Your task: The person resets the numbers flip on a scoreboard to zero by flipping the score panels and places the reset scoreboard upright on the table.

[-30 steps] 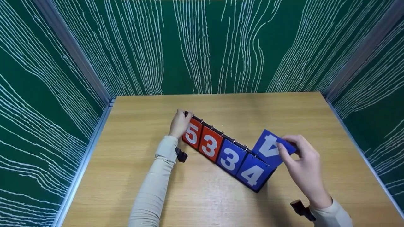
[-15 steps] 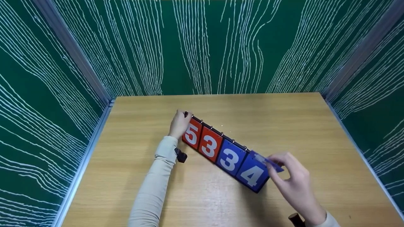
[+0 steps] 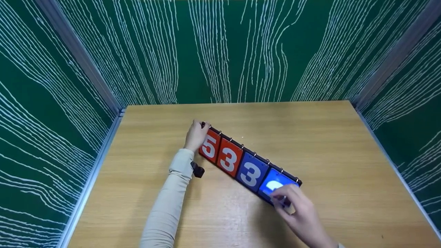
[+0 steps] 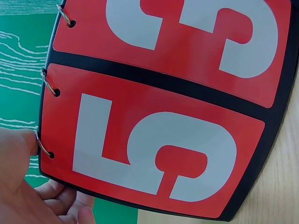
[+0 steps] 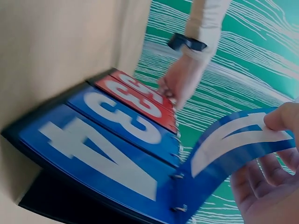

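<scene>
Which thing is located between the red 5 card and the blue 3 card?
A red 3 card lies between the red 5 card and the blue 3 card; the head view shows all three in one row.

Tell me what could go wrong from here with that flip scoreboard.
The blue card pinched in the right hand bows in the right wrist view, so it might crease or catch on its rings. The left hand holds the scoreboard at one end only, so a tug at the other end might swivel or shift it.
</scene>
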Demonstrator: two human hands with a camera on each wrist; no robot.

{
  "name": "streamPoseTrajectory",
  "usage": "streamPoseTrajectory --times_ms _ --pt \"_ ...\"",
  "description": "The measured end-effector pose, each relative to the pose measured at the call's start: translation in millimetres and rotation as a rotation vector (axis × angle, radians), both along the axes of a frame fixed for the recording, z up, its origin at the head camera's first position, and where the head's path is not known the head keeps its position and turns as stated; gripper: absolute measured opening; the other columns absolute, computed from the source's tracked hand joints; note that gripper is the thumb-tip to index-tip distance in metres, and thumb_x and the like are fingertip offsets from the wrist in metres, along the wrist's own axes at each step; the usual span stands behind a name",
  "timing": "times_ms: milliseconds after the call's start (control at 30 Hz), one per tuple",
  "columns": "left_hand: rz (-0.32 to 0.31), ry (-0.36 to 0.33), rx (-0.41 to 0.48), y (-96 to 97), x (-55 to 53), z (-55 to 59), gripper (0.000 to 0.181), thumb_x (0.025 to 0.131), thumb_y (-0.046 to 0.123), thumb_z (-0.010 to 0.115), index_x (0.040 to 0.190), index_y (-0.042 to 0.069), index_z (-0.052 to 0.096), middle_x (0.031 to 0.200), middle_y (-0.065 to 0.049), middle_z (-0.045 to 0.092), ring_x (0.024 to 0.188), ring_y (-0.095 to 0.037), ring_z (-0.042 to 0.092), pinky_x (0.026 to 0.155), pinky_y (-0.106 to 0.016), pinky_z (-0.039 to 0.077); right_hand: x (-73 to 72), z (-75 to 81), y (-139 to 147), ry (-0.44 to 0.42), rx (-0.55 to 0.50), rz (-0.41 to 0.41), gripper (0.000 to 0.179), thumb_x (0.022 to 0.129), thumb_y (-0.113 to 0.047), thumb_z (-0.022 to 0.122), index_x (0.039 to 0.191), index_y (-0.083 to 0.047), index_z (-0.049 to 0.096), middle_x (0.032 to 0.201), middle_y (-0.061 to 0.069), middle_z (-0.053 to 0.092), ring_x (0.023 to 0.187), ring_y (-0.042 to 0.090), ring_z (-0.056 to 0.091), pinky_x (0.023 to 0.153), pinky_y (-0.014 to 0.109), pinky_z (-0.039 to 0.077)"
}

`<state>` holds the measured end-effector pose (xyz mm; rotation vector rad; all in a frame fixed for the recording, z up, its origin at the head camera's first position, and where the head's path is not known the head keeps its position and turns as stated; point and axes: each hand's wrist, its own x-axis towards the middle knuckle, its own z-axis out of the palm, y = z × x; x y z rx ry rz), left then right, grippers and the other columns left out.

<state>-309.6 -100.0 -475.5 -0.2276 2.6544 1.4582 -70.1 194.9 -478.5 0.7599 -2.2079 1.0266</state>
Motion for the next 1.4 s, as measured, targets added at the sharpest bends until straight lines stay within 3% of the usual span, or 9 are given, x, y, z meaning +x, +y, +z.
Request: streamPoseTrajectory --times_ms 133,300,533,800,967,1133,1400 --pt "-0.004 0.045 -0.030 0.7 0.6 -1.2 0.042 0.107 0.041 0.044 0.123 0.003 0.046 0.113 -0.013 0.055 0.105 -0.024 0.054 0.101 -0.042 0.047 4.8 -13.8 -1.4 -0.007 0.068 -0.014 0.060 0.053 0.019 0.081 0.102 -0.013 0.070 0.101 -0.004 0.066 0.095 0.010 0.060 0.095 0.010 0.044" --pt "0.002 0.030 -0.008 0.1 1.4 -1.2 0.043 0.107 0.042 0.043 0.127 0.003 0.046 0.114 -0.011 0.053 0.107 -0.023 0.053 0.101 -0.041 0.046 8.6 -30.8 -5.2 -0.014 0.219 -0.105 0.060 0.052 0.008 0.090 0.101 -0.019 0.070 0.103 -0.009 0.065 0.096 0.010 0.059 0.094 0.014 0.044" --pt "0.006 0.023 -0.013 1.2 1.7 -0.7 0.045 0.107 0.042 0.043 0.129 0.002 0.045 0.118 -0.014 0.055 0.110 -0.025 0.055 0.103 -0.042 0.047 3.2 -57.3 -5.2 0.005 0.360 -0.177 0.048 0.058 -0.007 0.093 0.099 -0.017 0.069 0.098 -0.005 0.064 0.095 0.014 0.059 0.090 0.034 0.048" --pt "0.003 0.031 -0.015 1.6 1.7 -0.2 0.041 0.108 0.041 0.044 0.124 0.003 0.046 0.111 -0.011 0.053 0.103 -0.022 0.053 0.096 -0.039 0.048 -1.3 -76.5 -3.3 -0.130 0.532 -0.236 0.043 0.071 -0.021 0.094 0.105 -0.021 0.069 0.104 -0.003 0.067 0.101 0.015 0.062 0.087 0.038 0.055" --pt "0.005 0.020 0.000 0.7 1.6 -0.6 0.045 0.107 0.043 0.043 0.129 0.004 0.044 0.116 -0.012 0.055 0.107 -0.023 0.055 0.100 -0.041 0.049 -5.6 -83.2 -2.1 -0.132 0.634 -0.229 0.036 0.079 -0.017 0.087 0.109 -0.020 0.069 0.106 -0.003 0.067 0.102 0.016 0.061 0.089 0.038 0.054" --pt "-0.002 0.050 -0.028 0.4 1.9 -1.0 0.046 0.107 0.042 0.043 0.128 0.001 0.046 0.113 -0.014 0.056 0.103 -0.024 0.055 0.098 -0.042 0.048 -10.1 -84.3 -1.1 -0.103 0.712 -0.223 0.027 0.083 -0.010 0.079 0.108 -0.018 0.069 0.106 -0.001 0.066 0.101 0.018 0.059 0.090 0.040 0.054" --pt "-0.001 0.033 -0.010 2.5 2.4 1.4 0.044 0.107 0.042 0.042 0.128 0.002 0.045 0.111 -0.011 0.054 0.102 -0.022 0.054 0.096 -0.040 0.048 -9.3 -82.3 0.3 -0.159 0.795 -0.201 0.031 0.085 -0.007 0.076 0.114 -0.017 0.069 0.112 0.001 0.066 0.107 0.021 0.059 0.094 0.045 0.053"
